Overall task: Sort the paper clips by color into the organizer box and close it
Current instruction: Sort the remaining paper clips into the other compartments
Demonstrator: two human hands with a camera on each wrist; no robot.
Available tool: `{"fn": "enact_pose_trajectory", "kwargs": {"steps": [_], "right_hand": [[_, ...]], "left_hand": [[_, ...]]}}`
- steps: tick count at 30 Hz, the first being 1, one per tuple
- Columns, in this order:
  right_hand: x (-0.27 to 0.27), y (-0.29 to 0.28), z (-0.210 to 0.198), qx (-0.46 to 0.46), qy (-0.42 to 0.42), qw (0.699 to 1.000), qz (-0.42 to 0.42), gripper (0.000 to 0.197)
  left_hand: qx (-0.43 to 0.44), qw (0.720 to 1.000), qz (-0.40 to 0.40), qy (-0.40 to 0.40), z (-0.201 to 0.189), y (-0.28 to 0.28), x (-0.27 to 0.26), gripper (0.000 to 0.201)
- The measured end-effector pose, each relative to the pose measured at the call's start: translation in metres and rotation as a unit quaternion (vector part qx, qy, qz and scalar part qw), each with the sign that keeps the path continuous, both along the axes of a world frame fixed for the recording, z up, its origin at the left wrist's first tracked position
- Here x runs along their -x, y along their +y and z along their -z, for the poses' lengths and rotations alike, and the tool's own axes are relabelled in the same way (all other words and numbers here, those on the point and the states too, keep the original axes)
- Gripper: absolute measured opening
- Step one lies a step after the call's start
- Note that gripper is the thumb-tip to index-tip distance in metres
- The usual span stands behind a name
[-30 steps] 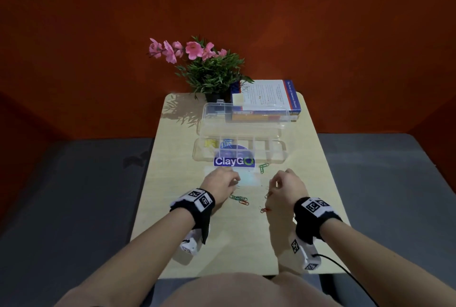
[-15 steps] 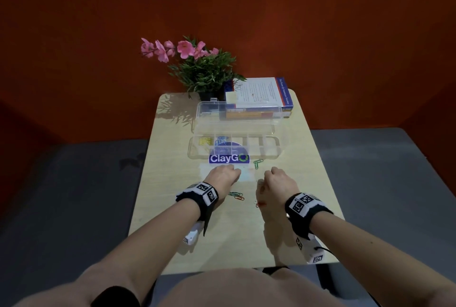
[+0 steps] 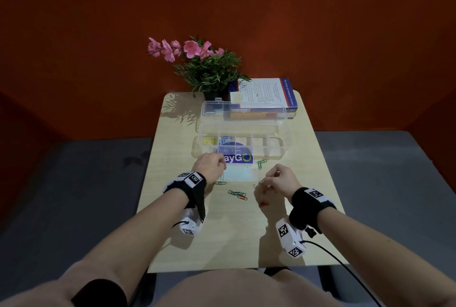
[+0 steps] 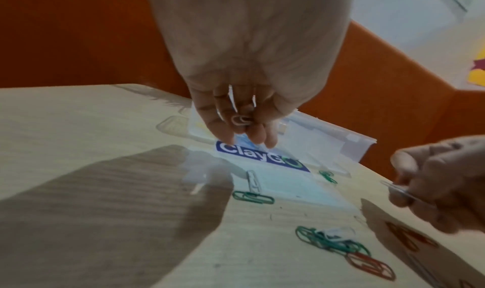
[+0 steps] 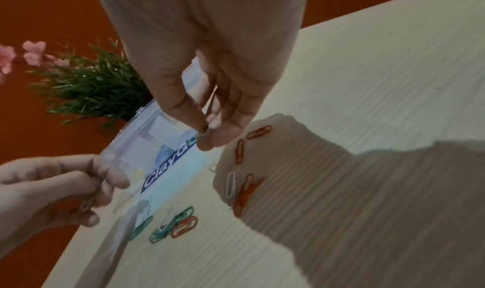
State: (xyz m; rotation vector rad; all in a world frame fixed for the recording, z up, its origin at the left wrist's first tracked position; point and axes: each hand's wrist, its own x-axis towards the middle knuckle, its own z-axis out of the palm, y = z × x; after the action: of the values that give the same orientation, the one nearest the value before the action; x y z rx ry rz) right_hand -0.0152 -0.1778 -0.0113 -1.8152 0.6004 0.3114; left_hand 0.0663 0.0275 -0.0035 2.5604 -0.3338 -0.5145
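The clear organizer box (image 3: 276, 150) lies open on the table, lid tipped back, with yellow clips (image 3: 209, 140) and blue clips (image 3: 225, 139) in its left compartments. My left hand (image 3: 209, 165) hovers at the box's front edge and holds white paper clips (image 4: 240, 120) in its curled fingers. To the right, my right hand (image 3: 275, 178) pinches one pale clip (image 4: 396, 188) above the table. Loose on the table lie a green pair (image 3: 261, 163), a green and orange cluster (image 3: 237, 194), a green clip (image 4: 253, 197), and red clips (image 5: 240, 151) under my right hand.
A potted plant with pink flowers (image 3: 209, 70) and a stack of books (image 3: 266, 96) stand behind the box at the table's far edge. A blue ClayGo sticker (image 3: 238, 157) marks the table under the box. Grey floor flanks the narrow table.
My left hand has moved up and to the left, to the box's front edge. My right hand has lifted off the table with a clip pinched in it.
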Motion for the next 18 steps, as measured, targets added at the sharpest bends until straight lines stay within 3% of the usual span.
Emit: {"fn": "enact_pose_trajectory", "kwargs": {"steps": [3,6,9,11,13,15,18], "right_hand": [[0.002,0.004,-0.003,-0.154,0.015,0.988,0.029,0.018],[0.000,0.005,-0.009,-0.175,0.037,0.983,0.048,0.019],[0.000,0.003,-0.010,-0.032,0.025,0.996,-0.076,0.016],[0.000,0.004,-0.006,0.120,0.012,0.967,-0.225,0.008],[0.002,0.005,-0.001,0.233,0.031,0.920,-0.314,0.019],[0.005,0.007,0.001,0.299,0.026,0.886,-0.354,0.022],[0.006,0.010,0.005,0.330,0.016,0.869,-0.368,0.020]], "left_hand": [[0.006,1.000,-0.021,0.020,0.002,0.000,0.002,0.026],[-0.020,0.999,-0.010,0.032,0.005,-0.003,0.004,0.028],[-0.101,0.993,0.063,-0.015,0.007,-0.003,0.006,0.012],[-0.132,0.984,0.111,-0.035,0.010,-0.001,0.005,0.020],[-0.145,0.981,0.128,-0.033,0.014,0.001,0.003,0.024],[-0.148,0.981,0.124,-0.018,0.018,0.003,0.001,0.024],[-0.136,0.984,0.112,0.001,0.023,0.004,0.000,0.021]]}}
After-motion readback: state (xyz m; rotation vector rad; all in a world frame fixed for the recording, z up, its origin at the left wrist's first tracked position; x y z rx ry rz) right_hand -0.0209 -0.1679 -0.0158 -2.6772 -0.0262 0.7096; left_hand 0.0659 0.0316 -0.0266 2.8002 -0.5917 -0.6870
